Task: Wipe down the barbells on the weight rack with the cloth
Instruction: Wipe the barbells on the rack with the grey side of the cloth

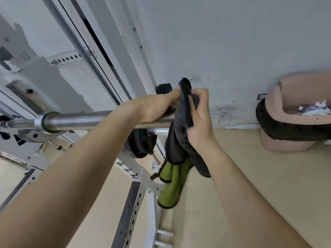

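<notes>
A steel barbell (80,119) lies across the white weight rack (44,81), its thick sleeve reaching toward the middle of the view. My left hand (154,108) rests over the sleeve's end, with its fingers hidden behind the cloth. A dark grey cloth with a green underside (179,140) hangs over that end and drapes down toward the floor. My right hand (198,119) grips the cloth's upper part, pinching a black-edged fold just right of the bar end.
Black weight plates (141,145) hang on a lower rack peg under the bar. A pink bin with a black liner (286,119) holding litter stands at the right by the wall. The rack's base rails (129,212) run across the beige floor below.
</notes>
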A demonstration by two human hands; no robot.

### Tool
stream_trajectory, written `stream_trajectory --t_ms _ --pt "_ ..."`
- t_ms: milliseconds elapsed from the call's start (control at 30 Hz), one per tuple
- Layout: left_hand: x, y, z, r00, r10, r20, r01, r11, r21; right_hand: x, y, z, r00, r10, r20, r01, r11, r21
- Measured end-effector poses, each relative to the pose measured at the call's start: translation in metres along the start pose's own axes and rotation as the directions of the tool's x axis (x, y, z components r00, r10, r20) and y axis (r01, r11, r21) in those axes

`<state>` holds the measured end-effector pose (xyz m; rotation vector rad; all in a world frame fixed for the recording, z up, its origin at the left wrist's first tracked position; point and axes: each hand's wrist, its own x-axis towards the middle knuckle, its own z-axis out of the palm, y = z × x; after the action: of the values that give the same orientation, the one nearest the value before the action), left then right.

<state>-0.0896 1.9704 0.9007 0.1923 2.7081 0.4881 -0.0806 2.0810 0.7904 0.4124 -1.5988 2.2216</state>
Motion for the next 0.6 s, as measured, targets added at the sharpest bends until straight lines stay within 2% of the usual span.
stream_trajectory --t_ms 33,67,100,133,167,200,233,267,300,333,400,467,533,600 --pt "0.006 0.000 -0.003 0.994 0.022 0.103 -0.006 0.989 -0.150 0.001 0.000 0.000 1.000 -0.012 0.005 0.012 1.000 -0.008" --pt "0.012 -0.001 -0.003 0.988 0.040 0.148 -0.005 0.973 -0.229 0.003 -0.001 0.000 1.000 -0.025 0.013 0.025 0.999 -0.021" --pt "0.015 -0.002 -0.002 0.990 0.041 0.136 -0.007 0.972 -0.235 0.003 -0.001 0.000 0.999 -0.030 0.022 0.031 0.999 -0.032" --pt "0.014 -0.001 -0.002 0.998 0.031 0.061 -0.022 0.988 -0.151 0.002 0.001 -0.001 0.999 -0.026 0.022 0.027 0.999 -0.035" --pt "0.011 0.001 0.000 0.996 0.022 -0.092 -0.021 1.000 0.008 0.002 0.001 0.000 1.000 -0.012 0.016 0.013 0.999 -0.033" --pt "0.009 0.001 0.003 0.936 0.046 -0.348 0.027 0.979 0.203 0.001 0.000 0.001 1.000 0.005 0.008 -0.005 1.000 -0.023" --pt "0.000 -0.002 0.009 0.798 0.135 -0.587 0.075 0.945 0.319 0.001 -0.001 0.002 1.000 0.025 0.000 -0.025 1.000 -0.001" --pt "-0.014 -0.006 0.021 0.675 0.207 -0.708 0.055 0.943 0.328 0.001 -0.002 0.003 0.999 0.041 -0.013 -0.040 0.999 0.024" --pt "-0.026 -0.011 0.034 0.637 0.246 -0.730 -0.018 0.952 0.305 0.002 -0.004 0.004 0.998 0.053 -0.034 -0.052 0.998 0.040" --pt "-0.032 -0.017 0.045 0.666 0.252 -0.702 -0.064 0.957 0.283 0.002 -0.006 0.004 0.997 0.065 -0.049 -0.063 0.997 0.048" --pt "-0.030 -0.027 0.057 0.752 0.236 -0.615 -0.061 0.955 0.291 0.002 -0.008 0.006 0.994 0.097 -0.053 -0.094 0.993 0.067" --pt "-0.019 -0.024 0.048 0.793 0.230 -0.564 -0.075 0.956 0.285 0.001 -0.009 0.008 0.992 0.112 -0.059 -0.107 0.991 0.084" --pt "-0.011 -0.017 0.033 0.840 0.225 -0.495 -0.091 0.956 0.280 0.000 -0.009 0.010 0.994 0.097 -0.053 -0.091 0.991 0.100" --pt "0.000 -0.014 0.018 0.922 0.153 -0.356 -0.077 0.973 0.218 0.000 -0.008 0.011 0.997 0.052 -0.056 -0.046 0.994 0.096"
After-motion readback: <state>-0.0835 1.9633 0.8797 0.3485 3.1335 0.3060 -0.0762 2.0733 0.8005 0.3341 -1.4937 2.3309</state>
